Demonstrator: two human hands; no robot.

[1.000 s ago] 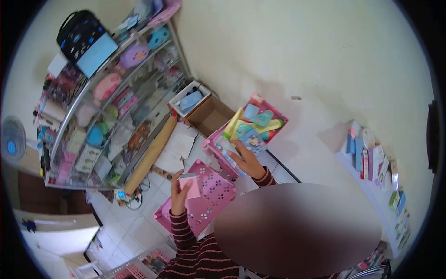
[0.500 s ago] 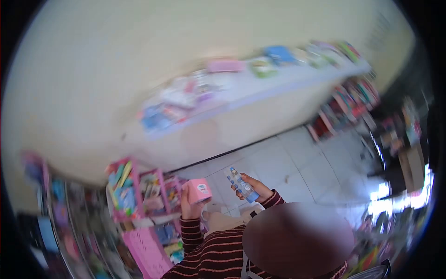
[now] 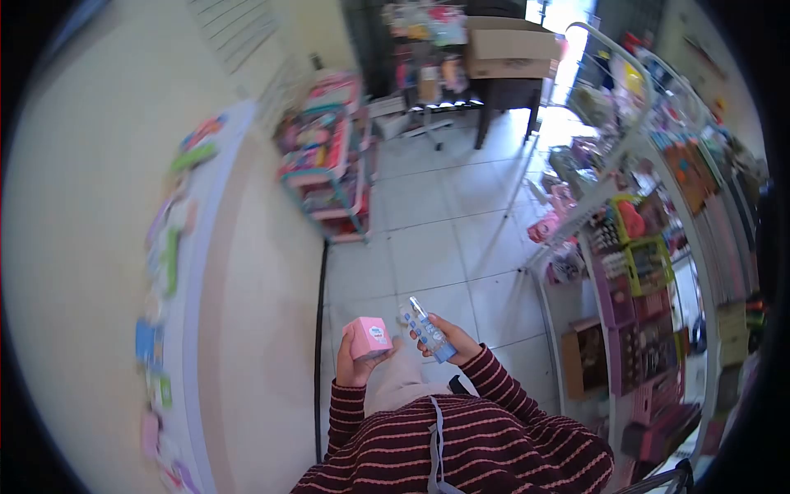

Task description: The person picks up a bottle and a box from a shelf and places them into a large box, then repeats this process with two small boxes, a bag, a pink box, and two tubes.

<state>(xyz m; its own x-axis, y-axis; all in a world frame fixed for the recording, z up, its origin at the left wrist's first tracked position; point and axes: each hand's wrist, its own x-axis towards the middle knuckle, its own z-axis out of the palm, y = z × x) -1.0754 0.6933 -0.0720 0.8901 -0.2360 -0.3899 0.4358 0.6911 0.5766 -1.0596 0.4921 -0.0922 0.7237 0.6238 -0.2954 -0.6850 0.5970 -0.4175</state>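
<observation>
A small pink box point(image 3: 369, 337) with a white-and-blue label is gripped in my left hand point(image 3: 352, 359), its label side turned to the right. My right hand point(image 3: 457, 340) is wrapped round a slim clear-and-blue bottle point(image 3: 434, 333) that tilts up to the left, its clear cap end pointing away from me. Another clear piece with blue marks sits against the bottle's left side, partly behind my fingers. Both hands are held in front of my body, a short gap apart, above the tiled floor.
Along the left wall runs a white shelf point(image 3: 216, 185) with small goods. A tiered rack point(image 3: 317, 169) stands ahead by the wall. A cardboard box point(image 3: 510, 51) rests on a dark table point(image 3: 508, 90). Loaded display shelves point(image 3: 613, 305) line the right side; white floor tiles point(image 3: 420, 247) lie between.
My view has swung right, from facing the wall shelf to looking down the aisle. Both hands keep the same items, and the scene is sharper.
</observation>
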